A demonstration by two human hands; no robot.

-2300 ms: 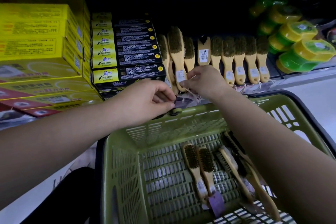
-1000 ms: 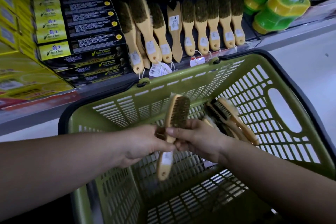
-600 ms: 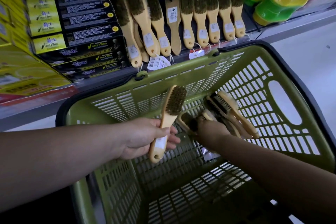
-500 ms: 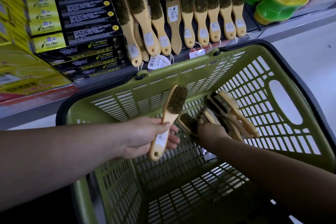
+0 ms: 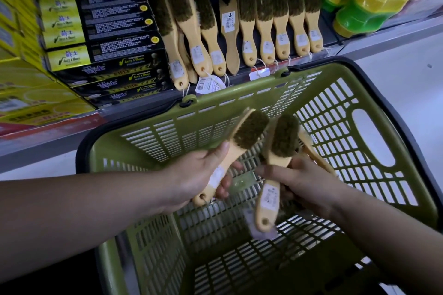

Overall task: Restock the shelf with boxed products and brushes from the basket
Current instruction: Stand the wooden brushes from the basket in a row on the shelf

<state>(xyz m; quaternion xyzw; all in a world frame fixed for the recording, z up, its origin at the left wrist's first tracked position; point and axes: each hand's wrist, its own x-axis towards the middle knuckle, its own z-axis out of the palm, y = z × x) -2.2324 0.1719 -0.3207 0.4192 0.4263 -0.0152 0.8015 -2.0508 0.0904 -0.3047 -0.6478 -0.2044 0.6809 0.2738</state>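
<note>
Left hand (image 5: 191, 182) grips one brush (image 5: 236, 148); right hand (image 5: 304, 182) grips another (image 5: 275, 167) above the basket (image 5: 374, 141). Risk: its hanging tag (image 5: 260, 229) may snag the mesh, loosening the grip

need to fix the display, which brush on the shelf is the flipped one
Start at the shelf behind the green basket, where the wooden brushes lie in a row. The flipped brush lies near the middle: it shows a plain wooden back with a white label, while its neighbours show bristles.
</note>
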